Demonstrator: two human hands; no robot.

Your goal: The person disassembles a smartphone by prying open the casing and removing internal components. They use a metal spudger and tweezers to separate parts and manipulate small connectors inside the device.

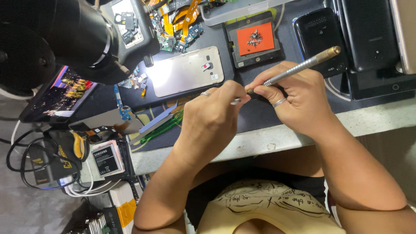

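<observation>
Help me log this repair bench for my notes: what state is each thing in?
Gold phone: face down, back cover on, lit by lamp.
Metal screwdriver: held in right hand, tilted.
Left hand: pinching the tool's tip end.
Orange screw pad: holding a heap of screws.
Tablet: screen on.
Black phone: face down.

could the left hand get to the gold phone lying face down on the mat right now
Probably yes. The gold phone lies in the open on the dark mat, just beyond the left hand, with nothing between them. But that hand's fingers are pinched at the tip of the metal screwdriver, so it would have to let go.
</observation>
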